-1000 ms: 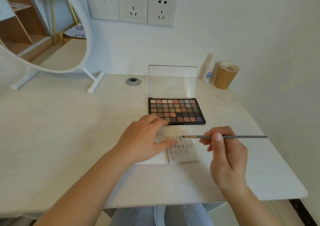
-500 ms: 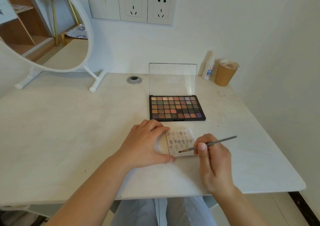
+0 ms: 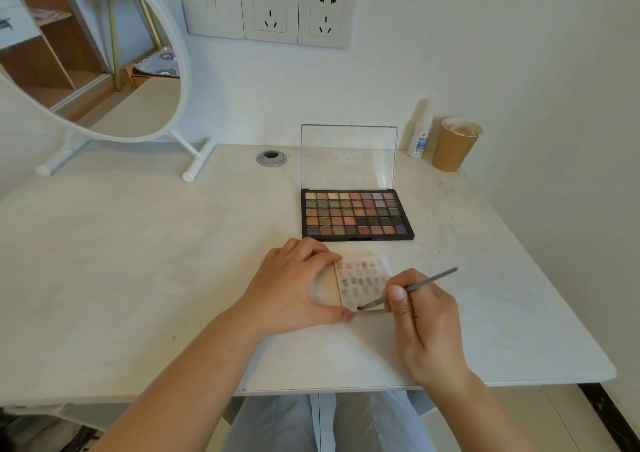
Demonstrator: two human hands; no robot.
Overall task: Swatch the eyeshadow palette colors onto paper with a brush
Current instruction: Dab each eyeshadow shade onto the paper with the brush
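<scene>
An open eyeshadow palette (image 3: 356, 215) with a black frame, several rows of colour pans and a clear lid standing upright lies on the white table (image 3: 138, 261). Just in front of it lies a small white paper (image 3: 362, 278) covered with several rows of faint swatches. My left hand (image 3: 294, 287) rests on the paper's left part, fingers and thumb around its left edge. My right hand (image 3: 420, 323) pinches a thin grey brush (image 3: 408, 289); its dark tip touches the paper's near edge, close to my left thumb.
A round white-framed mirror (image 3: 114, 70) on a stand fills the back left. A brown paper cup (image 3: 453, 145) and a small white bottle (image 3: 419, 136) stand at the back right by the wall. A cable grommet (image 3: 271, 158) sits behind the palette. The table's right edge is close.
My right hand has brought the brush down from above the paper's top to its near edge, where the tip now touches. My left hand stays on the paper.
</scene>
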